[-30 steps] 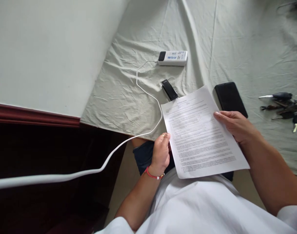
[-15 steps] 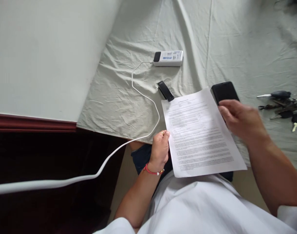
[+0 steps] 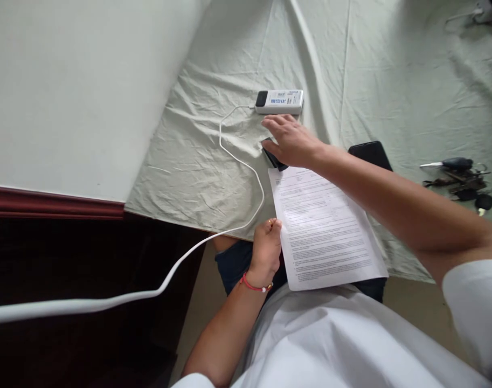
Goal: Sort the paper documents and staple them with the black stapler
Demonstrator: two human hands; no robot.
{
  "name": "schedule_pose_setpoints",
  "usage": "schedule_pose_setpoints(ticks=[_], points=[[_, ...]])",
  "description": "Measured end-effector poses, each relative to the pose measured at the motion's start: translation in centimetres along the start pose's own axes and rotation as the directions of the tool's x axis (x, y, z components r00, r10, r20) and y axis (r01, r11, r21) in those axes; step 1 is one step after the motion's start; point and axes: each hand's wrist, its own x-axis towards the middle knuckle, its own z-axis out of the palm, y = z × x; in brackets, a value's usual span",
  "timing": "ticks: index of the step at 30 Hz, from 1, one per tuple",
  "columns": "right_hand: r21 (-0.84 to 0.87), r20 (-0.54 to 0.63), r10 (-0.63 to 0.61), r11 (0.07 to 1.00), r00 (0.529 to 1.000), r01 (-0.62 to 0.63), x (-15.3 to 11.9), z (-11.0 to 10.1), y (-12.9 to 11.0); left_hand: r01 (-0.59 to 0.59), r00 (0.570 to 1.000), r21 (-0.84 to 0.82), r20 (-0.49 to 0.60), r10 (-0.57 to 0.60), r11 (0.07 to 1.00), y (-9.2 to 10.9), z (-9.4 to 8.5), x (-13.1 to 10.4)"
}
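Note:
My left hand (image 3: 265, 245) is closed, thumb and fingers pinching the left edge of a printed sheet of paper (image 3: 326, 231). The sheet hangs over the table's near edge, above my lap. Over its top left corner lies one end of a small black object that looks like a stapler (image 3: 269, 154). My right hand (image 3: 290, 141) reaches across the top of the sheet, fingers stretched out and thumb apart, just over the stapler. It hides much of the stapler, and I cannot tell whether it touches it. My right forearm covers the sheet's upper right part.
A white power bank (image 3: 280, 102) lies beyond my right hand, with a white cable (image 3: 256, 178) running toward the lower left. A black phone-like item (image 3: 371, 154) and a bunch of keys (image 3: 462, 175) lie to the right on the grey-green cloth (image 3: 399, 91).
My right hand has left the sheet's right edge by the black phone-like item and moved left and away from me, over the stapler, with its fingers spread. My left hand keeps its grip.

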Motion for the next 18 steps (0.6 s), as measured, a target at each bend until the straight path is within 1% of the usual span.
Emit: schedule_pose_setpoints(ticks=[2,4,7,11,14,18], points=[[-0.011,0.071,-0.042,0.999,0.997,0.043,1.9,1.8,0.5,0.009,1.0,0.009,-0.016,-0.009,1.0,0.0,0.1,-0.1],[-0.008,0.133,-0.078,0.997,0.988,0.08,3.0,3.2,0.7,0.025,1.0,0.044,-0.021,-0.024,0.999,0.1,0.2,-0.2],[0.006,0.194,-0.05,0.999,0.98,0.05,3.4,4.6,0.5,0.028,1.0,0.105,-0.007,-0.027,0.994,0.3,0.4,-0.3],[0.0,0.157,0.051,0.999,0.986,-0.051,3.1,5.6,0.3,0.047,0.999,0.116,-0.023,-0.044,0.992,0.7,0.6,-0.4],[-0.01,0.132,0.098,0.995,0.986,-0.098,2.8,5.9,0.2,0.063,0.998,0.096,-0.036,-0.059,0.993,1.0,0.8,-0.5],[-0.03,0.096,0.146,0.989,0.985,-0.144,2.6,6.1,0.1,0.068,0.998,0.083,-0.019,-0.067,0.994,1.1,0.7,-0.6]])
